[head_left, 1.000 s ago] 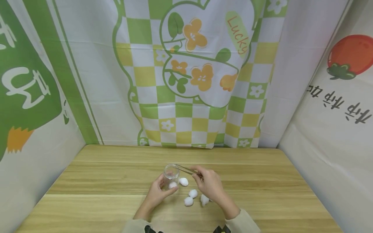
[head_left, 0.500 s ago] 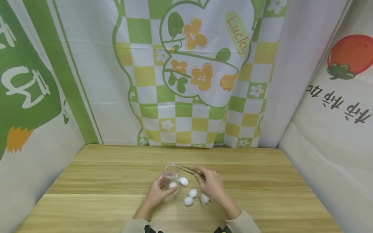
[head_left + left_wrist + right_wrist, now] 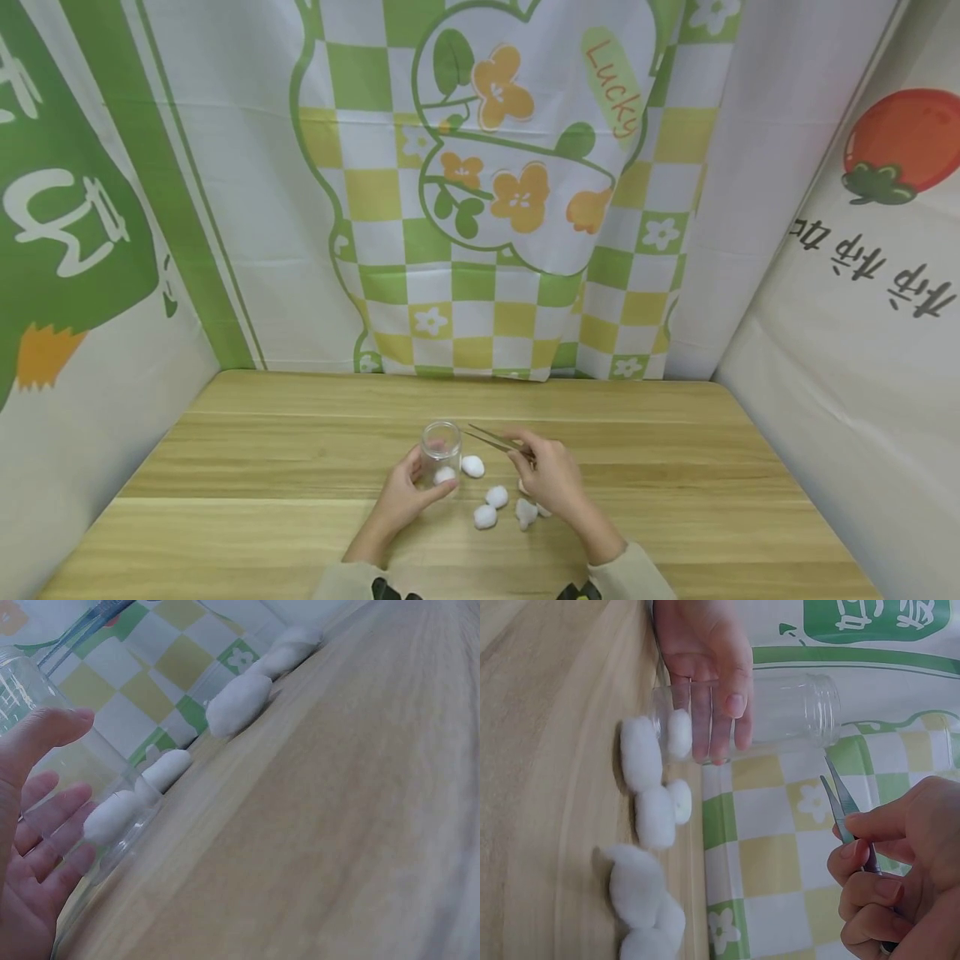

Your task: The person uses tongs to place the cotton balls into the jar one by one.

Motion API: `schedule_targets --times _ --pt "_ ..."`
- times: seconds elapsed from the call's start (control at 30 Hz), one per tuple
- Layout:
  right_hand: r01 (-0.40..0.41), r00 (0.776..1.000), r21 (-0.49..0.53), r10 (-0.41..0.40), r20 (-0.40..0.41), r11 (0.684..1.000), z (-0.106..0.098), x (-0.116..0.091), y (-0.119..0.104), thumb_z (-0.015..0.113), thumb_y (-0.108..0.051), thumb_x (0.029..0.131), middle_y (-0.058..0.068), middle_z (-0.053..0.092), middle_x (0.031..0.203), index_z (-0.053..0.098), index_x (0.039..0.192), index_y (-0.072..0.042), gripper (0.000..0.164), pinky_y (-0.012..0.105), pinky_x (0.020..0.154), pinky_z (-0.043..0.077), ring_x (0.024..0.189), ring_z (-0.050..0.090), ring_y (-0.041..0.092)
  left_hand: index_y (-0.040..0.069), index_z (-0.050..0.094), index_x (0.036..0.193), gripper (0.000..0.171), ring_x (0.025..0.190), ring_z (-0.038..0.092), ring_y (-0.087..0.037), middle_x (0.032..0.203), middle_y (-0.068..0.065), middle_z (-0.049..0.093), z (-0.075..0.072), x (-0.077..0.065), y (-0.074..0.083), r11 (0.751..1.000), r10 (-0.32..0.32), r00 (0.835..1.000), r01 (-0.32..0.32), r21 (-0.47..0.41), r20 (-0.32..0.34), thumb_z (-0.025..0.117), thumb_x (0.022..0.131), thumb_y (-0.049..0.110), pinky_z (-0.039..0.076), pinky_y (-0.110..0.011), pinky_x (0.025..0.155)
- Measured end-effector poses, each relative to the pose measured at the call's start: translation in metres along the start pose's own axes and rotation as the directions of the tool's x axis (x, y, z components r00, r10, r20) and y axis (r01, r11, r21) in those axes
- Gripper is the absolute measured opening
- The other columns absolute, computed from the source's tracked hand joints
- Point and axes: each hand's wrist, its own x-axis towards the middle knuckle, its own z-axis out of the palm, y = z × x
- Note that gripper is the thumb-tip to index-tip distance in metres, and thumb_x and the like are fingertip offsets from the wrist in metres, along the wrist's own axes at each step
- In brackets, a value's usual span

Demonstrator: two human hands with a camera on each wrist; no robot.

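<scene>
A clear jar (image 3: 441,446) without a lid stands upright on the table, and my left hand (image 3: 408,493) grips it round its lower part. One cotton ball (image 3: 679,733) lies at the jar's bottom. My right hand (image 3: 549,475) holds metal tweezers (image 3: 495,437) between thumb and fingers, just right of the jar's mouth. Their two tips are apart with nothing between them. In the right wrist view the tweezers (image 3: 844,806) point toward the jar's threaded rim. A loose cotton ball (image 3: 472,467) lies close beside the jar.
More cotton balls (image 3: 491,507) lie in front of the right hand, with a further cluster (image 3: 527,512) partly under the right wrist. The wooden table (image 3: 262,467) runs back to a checked curtain (image 3: 480,317). Fabric walls stand at both sides.
My right hand and the tweezers have drawn back to the right, away from the jar's mouth, and the tips have spread wider. The left hand and the jar have stayed put.
</scene>
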Motion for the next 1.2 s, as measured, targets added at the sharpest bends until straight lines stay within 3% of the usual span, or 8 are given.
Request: schedule_targets --times 0.17,0.4,0.67,1.2 --pt "-0.002 1.0 -0.021 0.002 -0.009 1.0 0.001 0.0 0.005 0.065 -0.007 0.089 0.007 0.072 0.075 0.068 0.109 -0.01 0.021 0.013 0.043 0.029 0.054 0.047 0.002 0.006 0.055 0.129 0.059 0.122 0.059 -0.036 0.127 -0.019 0.064 -0.001 0.0 0.0 1.0 0.005 1.0 -0.005 0.0 0.005 0.08 0.076 0.011 0.045 -0.052 0.109" --pt "-0.016 1.0 -0.039 0.017 0.025 0.999 0.001 -0.002 0.009 0.065 -0.008 0.089 0.001 0.064 0.065 0.068 0.11 -0.009 0.021 0.012 0.041 0.021 0.048 0.035 0.0 0.005 0.055 0.129 0.059 0.123 0.059 -0.036 0.128 -0.019 0.064 -0.001 -0.001 -0.001 1.0 0.016 1.0 -0.016 0.004 0.013 0.08 0.077 0.012 0.044 -0.051 0.11" --pt "0.004 0.998 -0.094 0.002 0.06 0.996 0.008 -0.004 0.017 0.065 -0.009 0.089 0.005 0.071 0.074 0.067 0.112 -0.01 0.023 0.013 0.041 0.027 0.053 0.042 0.0 0.005 0.053 0.132 0.061 0.125 0.057 -0.038 0.13 -0.019 0.063 -0.001 0.0 -0.004 1.0 0.006 1.0 -0.007 0.022 0.016 0.08 0.077 0.014 0.043 -0.052 0.111" --pt "-0.022 0.997 -0.112 0.031 0.078 0.993 0.016 -0.002 0.025 0.064 -0.009 0.09 -0.004 0.053 0.058 0.068 0.109 -0.011 0.02 0.014 0.041 0.021 0.048 0.033 0.001 0.007 0.051 0.133 0.063 0.127 0.056 -0.037 0.132 -0.018 0.061 -0.002 0.0 -0.004 1.0 -0.01 0.999 0.009 0.013 0.034 0.079 0.078 0.015 0.04 -0.054 0.113"
